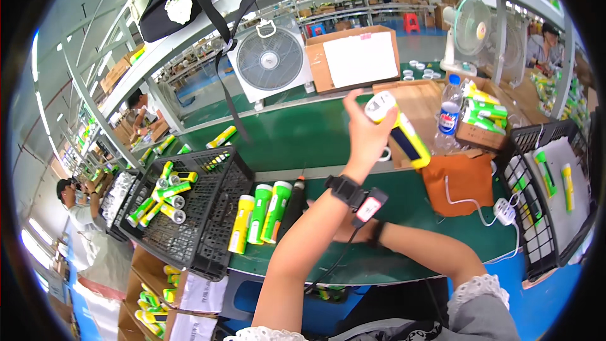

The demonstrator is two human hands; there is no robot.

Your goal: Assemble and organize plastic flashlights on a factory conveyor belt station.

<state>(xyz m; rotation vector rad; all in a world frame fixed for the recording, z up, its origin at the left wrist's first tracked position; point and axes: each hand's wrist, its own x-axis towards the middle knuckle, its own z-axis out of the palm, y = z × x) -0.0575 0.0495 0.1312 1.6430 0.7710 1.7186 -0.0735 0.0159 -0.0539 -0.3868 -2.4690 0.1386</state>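
Evidently a handling step: one yellow-and-black flashlight (411, 142) held aloft, right of centre frame.
Nearest, low centre, the right hand (346, 231) is blurred behind the left forearm (297, 246); I can't tell its grip. Beyond, the left hand (370, 137) curls round the flashlight near its white head (380, 105). Moving on would seem to call for a steady hold, clear of the plastic bottle (449, 117) at right; a square fan (269, 60) stands farther off, upper centre.
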